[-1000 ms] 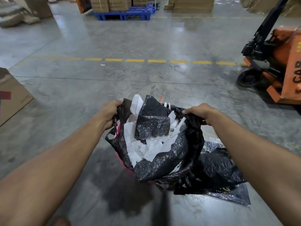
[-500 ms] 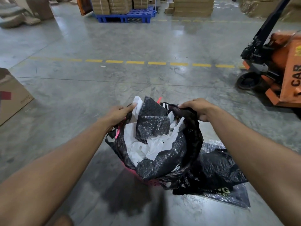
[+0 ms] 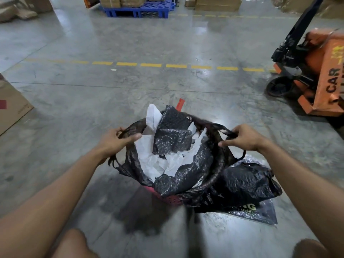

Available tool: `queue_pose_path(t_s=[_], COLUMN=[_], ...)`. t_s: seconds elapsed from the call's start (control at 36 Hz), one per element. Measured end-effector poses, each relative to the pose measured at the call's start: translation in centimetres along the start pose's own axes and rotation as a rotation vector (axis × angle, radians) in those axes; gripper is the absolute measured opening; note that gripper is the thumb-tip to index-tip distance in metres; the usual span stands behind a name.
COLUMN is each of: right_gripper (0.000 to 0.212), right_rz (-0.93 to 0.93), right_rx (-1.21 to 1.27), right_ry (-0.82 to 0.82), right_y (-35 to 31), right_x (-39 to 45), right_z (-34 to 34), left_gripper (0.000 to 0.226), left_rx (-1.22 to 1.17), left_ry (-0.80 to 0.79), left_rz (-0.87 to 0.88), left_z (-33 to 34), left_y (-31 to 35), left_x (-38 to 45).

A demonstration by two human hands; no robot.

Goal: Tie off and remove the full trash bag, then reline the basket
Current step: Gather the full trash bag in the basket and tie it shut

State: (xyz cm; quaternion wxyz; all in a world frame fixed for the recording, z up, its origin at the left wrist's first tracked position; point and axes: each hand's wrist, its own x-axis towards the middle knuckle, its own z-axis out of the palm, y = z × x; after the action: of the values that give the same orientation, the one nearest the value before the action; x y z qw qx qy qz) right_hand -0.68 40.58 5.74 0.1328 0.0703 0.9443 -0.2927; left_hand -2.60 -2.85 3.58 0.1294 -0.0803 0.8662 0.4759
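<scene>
A black trash bag (image 3: 188, 175) stuffed with white paper and crumpled black plastic sits in a pink perforated basket (image 3: 167, 199), of which only the lower rim shows. My left hand (image 3: 115, 140) grips the bag's left rim, bunched into a strand. My right hand (image 3: 243, 136) grips the right rim the same way. The two hands are held wide apart, stretching the bag's mouth open between them. A second black bag (image 3: 247, 181) lies crumpled on the floor right of the basket, on a flat printed black packet (image 3: 256, 213).
An orange pallet jack (image 3: 316, 71) stands at the right. A cardboard box (image 3: 11, 107) lies at the left edge. A blue pallet (image 3: 137, 10) with stacked cartons is at the far back. A dashed yellow line (image 3: 150, 65) crosses the concrete floor. My knees show at the bottom.
Both hands have pulled the bag's rim free of the basket and moved outward, away from each other. The rim now stretches into thin strands between them.
</scene>
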Motion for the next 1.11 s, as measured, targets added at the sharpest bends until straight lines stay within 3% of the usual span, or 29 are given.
queue_pose_path(t_s=[0.06,0.17,0.25,0.33,0.47,0.61,0.67,0.72,0.78,0.89,0.94,1.06,1.11], right_gripper=[0.034,0.029,0.031,0.027,0.007,0.020,0.030,0.021,0.005,0.017,0.019,0.014,0.035], right_rz=[0.047,0.221,0.324,0.324,0.207,0.151,0.148,0.121,0.068,-0.045,-0.077,-0.190,-0.293], right_rx=[0.092,0.741,0.874,0.803,0.625,0.637,0.527,0.417,0.451,1.041,1.167,0.965,0.758], right_ry=[-0.027,-0.107,-0.145,-0.157,-0.143,0.155,0.212,0.224,0.208,0.071,0.071,0.129,0.102], right_y=[0.6,1.9,2.4,2.3,1.5,0.3,-0.1,-1.1,-2.9,-6.5,-7.3,-9.1,-10.2], right_x=[-1.4,-3.8,-5.7,-7.3,-9.3,-8.5,-7.7,-7.2,-7.0,-7.4,-8.0,-8.7,-8.8], right_z=[0.9,3.0,4.6,5.7,4.6,1.6,1.0,0.6,0.2,-2.1,-2.9,-1.0,1.3], left_gripper=[0.062,0.022,0.017,0.007,0.011,0.023,0.020,0.023,0.030,0.024,0.022,0.024,0.023], left_rx=[0.048,-0.171,-0.267,-0.357,-0.516,-0.416,-0.337,-0.318,-0.353,-0.571,-0.644,-0.586,-0.566], left_ry=[-0.072,-0.051,-0.041,-0.055,-0.061,0.177,0.237,0.254,0.191,-0.015,-0.083,-0.042,-0.011], left_rz=[-0.056,-0.094,-0.159,-0.179,-0.138,0.108,0.185,0.187,0.133,0.135,0.128,0.124,0.143], left_z=[-0.2,0.8,1.8,2.7,2.5,-0.6,-1.4,-1.7,-1.8,-1.8,-1.6,-1.0,-0.4], left_y=[-1.4,-2.7,-3.4,-3.9,-3.4,-1.8,-0.6,0.9,2.4,5.0,5.5,5.2,5.5], left_x=[-1.2,-3.9,-6.2,-8.1,-10.3,-9.4,-8.7,-8.0,-7.5,-7.5,-8.1,-8.2,-8.1])
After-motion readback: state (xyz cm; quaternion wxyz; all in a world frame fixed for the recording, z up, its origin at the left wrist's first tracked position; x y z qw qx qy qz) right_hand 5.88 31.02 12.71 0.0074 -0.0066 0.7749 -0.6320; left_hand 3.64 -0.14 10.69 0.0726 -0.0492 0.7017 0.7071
